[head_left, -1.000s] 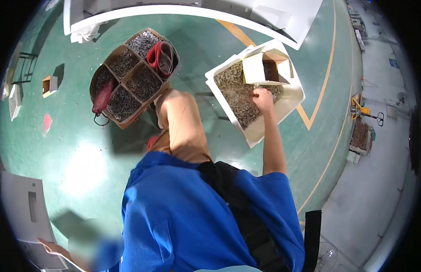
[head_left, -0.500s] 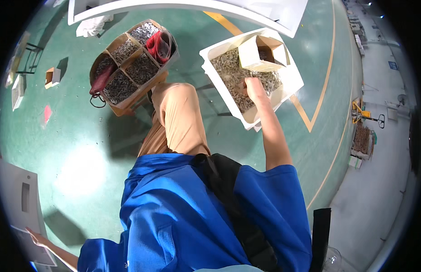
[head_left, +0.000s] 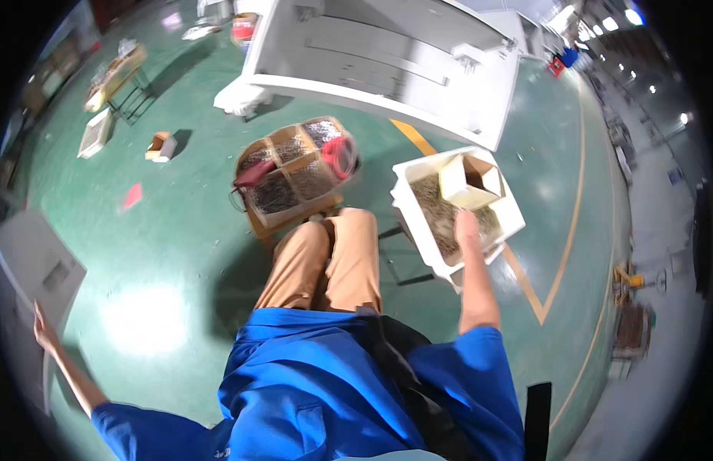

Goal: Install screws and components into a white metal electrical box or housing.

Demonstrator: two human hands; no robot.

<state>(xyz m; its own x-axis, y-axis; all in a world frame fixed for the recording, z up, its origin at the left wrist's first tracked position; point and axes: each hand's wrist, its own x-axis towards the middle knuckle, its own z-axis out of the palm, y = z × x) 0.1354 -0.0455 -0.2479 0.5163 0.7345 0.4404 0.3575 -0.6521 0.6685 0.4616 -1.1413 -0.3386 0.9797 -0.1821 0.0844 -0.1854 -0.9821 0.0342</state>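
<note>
At the far left, my left hand is closed on the edge of a light grey panel that has a rectangular cut-out. The panel's far side runs into the dark rim of the view. My right hand reaches down into a white plastic bin at the right, its fingers closed among many small metal fasteners. Blur hides what those fingers hold, if anything. Beside that hand, an open carton rests inside the bin.
Before my knees, a divided box of small metal parts sits on a stool, with a dark red pouch and a red roll on it. Ahead stands a large white cabinet shell. A small carton lies on the green floor.
My view has tilted up, so the bin, box and cabinet sit lower in it. My left hand appears higher beside the panel. The right hand stays down in the bin.
</note>
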